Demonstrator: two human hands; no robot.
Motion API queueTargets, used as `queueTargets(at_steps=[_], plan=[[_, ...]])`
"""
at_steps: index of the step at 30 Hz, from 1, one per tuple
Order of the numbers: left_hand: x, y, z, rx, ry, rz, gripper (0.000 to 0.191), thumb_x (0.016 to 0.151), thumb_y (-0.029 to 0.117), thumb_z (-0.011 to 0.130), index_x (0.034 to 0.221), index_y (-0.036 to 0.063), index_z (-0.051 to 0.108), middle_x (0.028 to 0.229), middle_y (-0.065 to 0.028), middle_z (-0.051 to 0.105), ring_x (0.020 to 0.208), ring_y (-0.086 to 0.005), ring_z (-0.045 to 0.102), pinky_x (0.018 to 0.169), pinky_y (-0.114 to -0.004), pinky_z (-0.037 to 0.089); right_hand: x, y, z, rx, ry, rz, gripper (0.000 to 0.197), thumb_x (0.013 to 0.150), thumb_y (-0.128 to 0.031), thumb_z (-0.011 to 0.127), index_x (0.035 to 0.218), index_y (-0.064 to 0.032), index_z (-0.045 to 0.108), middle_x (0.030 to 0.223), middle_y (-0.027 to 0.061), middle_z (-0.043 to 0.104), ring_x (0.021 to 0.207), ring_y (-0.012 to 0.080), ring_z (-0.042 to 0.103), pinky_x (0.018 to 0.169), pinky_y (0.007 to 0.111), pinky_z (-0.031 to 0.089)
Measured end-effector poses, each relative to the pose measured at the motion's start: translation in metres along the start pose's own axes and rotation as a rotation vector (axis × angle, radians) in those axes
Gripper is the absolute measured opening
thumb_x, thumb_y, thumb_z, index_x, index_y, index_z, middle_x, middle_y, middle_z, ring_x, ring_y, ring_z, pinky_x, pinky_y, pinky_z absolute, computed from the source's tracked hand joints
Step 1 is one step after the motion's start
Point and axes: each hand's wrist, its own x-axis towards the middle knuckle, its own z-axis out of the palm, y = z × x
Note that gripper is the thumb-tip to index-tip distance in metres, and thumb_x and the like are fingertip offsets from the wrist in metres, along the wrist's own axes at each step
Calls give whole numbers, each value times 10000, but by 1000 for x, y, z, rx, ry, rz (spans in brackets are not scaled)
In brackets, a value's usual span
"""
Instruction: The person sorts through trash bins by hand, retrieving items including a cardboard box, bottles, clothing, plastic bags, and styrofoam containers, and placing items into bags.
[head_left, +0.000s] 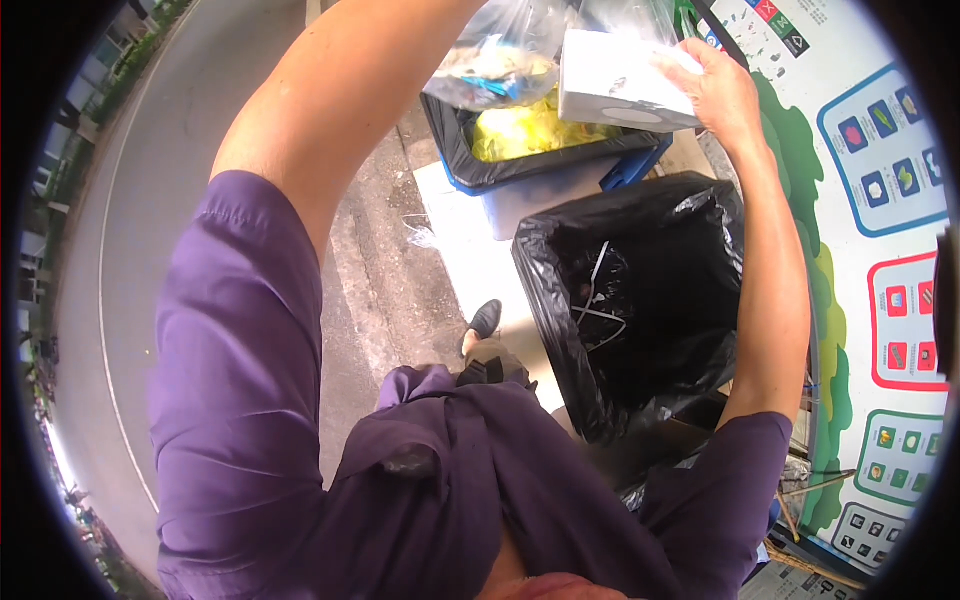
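My right hand (724, 94) grips the right side of a white box (626, 82), with its thumb on the upper face. Beneath the box stands a blue bin (637, 169) with a black liner (491, 171) and crumpled yellow plastic (517, 135) in it. A clear plastic bag (495, 71) with mixed refuse in it hangs over the bin's left part; what holds it up is not visible. My left arm reaches up past the top edge, so my left hand is out of view. Nearer my body is a second bin lined with a black bag (551, 315); thin white strips (592, 289) lie in it.
A sorting sign board (840, 292) with printed pictures runs along the right. On the left are rough pavement (375, 300) and a road (142, 262) with a white line. Thin sticks (787, 517) lie at lower right. My shoe (486, 319) is left of the second bin.
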Motion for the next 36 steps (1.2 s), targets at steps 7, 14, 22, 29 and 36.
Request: queueTargets(at_steps=[7, 14, 22, 29, 36], plan=[[-35, -108, -53, 29, -92, -408, 340, 971, 324, 513, 813, 59, 656, 672, -13, 565, 596, -89, 481, 548, -271, 408, 30, 27, 104, -345, 150, -163, 506, 702, -462, 770, 1095, -159, 676, 985, 30, 663, 876, 287, 573, 772, 391, 498], [-160, -222, -138, 880, -444, -535, 407, 902, 372, 493, 857, 6, 668, 851, -231, 656, 855, -408, 635, 792, -484, 499, -19, 35, 211, -404, -82, 55, 469, 680, -370, 790, 1070, -138, 673, 1050, 43, 625, 993, 315, 523, 853, 416, 448], [-192, -208, -159, 810, -786, -646, 426, 898, 437, 583, 1045, 40, 623, 931, -233, 665, 915, -406, 629, 815, -483, 496, -45, 54, 200, -226, -20, 279, 421, 740, -340, 768, 1024, -50, 655, 1271, 150, 548, 1038, 381, 551, 917, 464, 433], [-162, -187, -208, 781, -665, -424, 610, 841, 558, 629, 1066, -7, 575, 807, -231, 613, 795, -404, 624, 706, -479, 493, -13, -5, 181, -546, 166, 289, 416, 748, -406, 751, 984, -74, 661, 1227, 195, 556, 955, 394, 582, 806, 453, 466], [-100, -201, -201, 378, -302, -423, 524, 908, 475, 580, 759, -22, 509, 689, -185, 578, 607, -290, 545, 589, -380, 436, -31, -39, 281, -377, -312, 556, 393, 825, -350, 683, 1126, -117, 587, 1135, 139, 586, 887, 396, 628, 738, 469, 524]])
